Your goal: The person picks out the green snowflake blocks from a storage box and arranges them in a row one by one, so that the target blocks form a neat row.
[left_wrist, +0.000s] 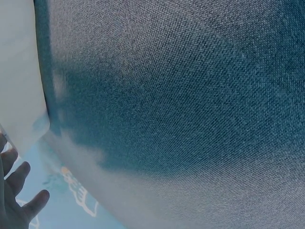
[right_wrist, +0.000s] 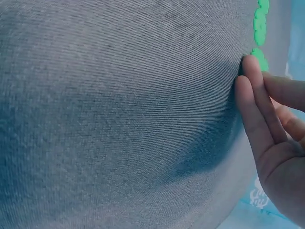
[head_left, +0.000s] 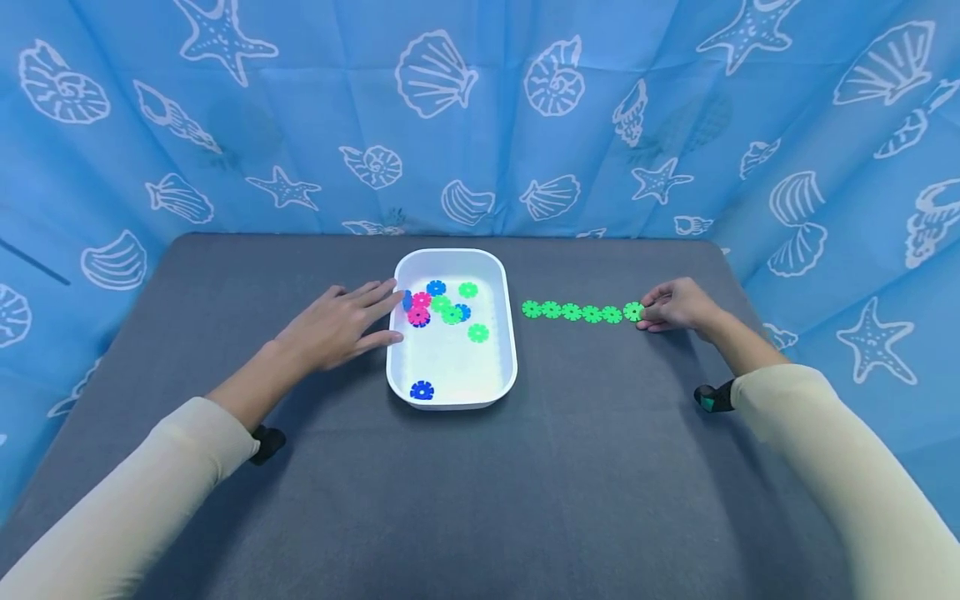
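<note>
Five green notched discs (head_left: 572,312) form a row on the grey table (head_left: 600,467) in the head view, just right of the white tray (head_left: 453,367). A sixth green disc (head_left: 633,311) sits past the row's right end, a narrow gap apart. The cloth spreads widely in front of the tray; the table's far edge runs close behind it, along the blue curtain (head_left: 495,125). The left hand (head_left: 333,325) is spread, fingers extended at the tray's left rim and holding nothing; whether they touch it I cannot tell. The right hand (head_left: 680,305) pinches the sixth disc at its right side.

The left wrist view shows mostly cloth, the tray's side at the left border and loosely parted fingertips below.

In the right wrist view, bent fingers close on the sixth disc, its grip partly hidden, with the row's end beyond.
</note>
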A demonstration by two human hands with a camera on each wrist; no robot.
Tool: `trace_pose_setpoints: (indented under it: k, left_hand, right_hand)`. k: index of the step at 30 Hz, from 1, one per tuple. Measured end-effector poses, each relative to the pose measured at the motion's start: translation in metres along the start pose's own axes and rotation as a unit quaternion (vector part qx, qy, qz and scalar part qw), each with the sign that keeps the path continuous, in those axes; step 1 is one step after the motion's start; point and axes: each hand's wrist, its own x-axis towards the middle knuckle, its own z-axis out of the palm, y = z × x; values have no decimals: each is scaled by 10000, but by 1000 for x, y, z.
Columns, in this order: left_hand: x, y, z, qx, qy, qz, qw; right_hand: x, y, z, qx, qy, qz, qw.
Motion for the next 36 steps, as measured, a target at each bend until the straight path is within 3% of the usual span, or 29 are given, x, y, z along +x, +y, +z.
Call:
trace_pose_setpoints:
  k: [7,12,21,29,36]
  left_hand:
    - [1,0,-1,22,-23,2,10000]
    - [1,0,0,0,-15,-4,10000]
    - [0,0,-1,50,-34,3,10000]
    - [-1,0,-2,86,30,33,10000]
    - [-1,0,0,24,42,31,10000]
  right_hand:
    - [-3,-2,-1,28,-118,154,9998]
    - [-3,-1,0,-18,27,168,9999]
    - [-4,-3,-2,-406,-41,91,9991]
    - [-8,-46,-7,-538,-83,-66,9985]
    - [-8,-99,12,-430,-458,-97,9980]
